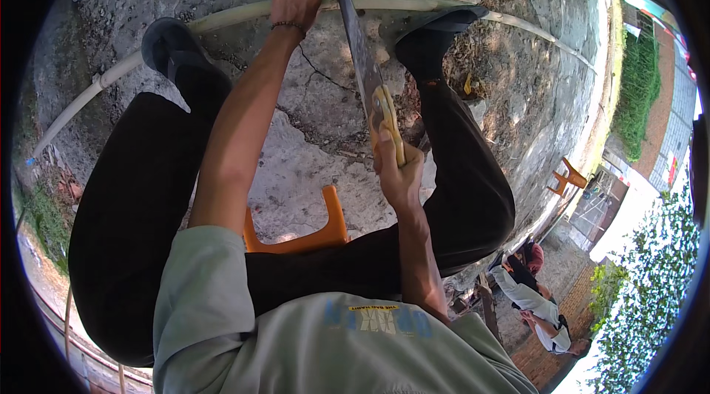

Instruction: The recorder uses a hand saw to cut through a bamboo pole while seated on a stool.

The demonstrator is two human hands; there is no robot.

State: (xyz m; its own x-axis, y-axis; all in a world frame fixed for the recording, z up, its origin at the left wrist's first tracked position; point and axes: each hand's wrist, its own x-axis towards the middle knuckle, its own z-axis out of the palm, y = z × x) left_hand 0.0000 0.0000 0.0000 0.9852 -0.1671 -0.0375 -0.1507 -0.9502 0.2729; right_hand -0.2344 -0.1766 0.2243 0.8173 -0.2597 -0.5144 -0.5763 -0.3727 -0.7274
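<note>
A long pale pole (237,17), perhaps bamboo, with a joint ring near its left end, lies across the ground beyond my legs. My left hand (296,7), a beaded band at its wrist, is closed around it near the middle. My right hand (399,170) grips the cream-yellow handle of a handsaw (360,54). Its blade points away from me and crosses the pole just right of my left hand. I cannot tell whether the teeth touch it. My dark shoes (174,46) are at the pole, one on either side of my hands.
An orange plastic stool (336,224) is beneath me, partly hidden by my legs. The concrete ground (296,143) is cracked and rough. Another orange stool (569,177) is off to the right. A person in a white top (536,309) is at the lower right, near a brick wall.
</note>
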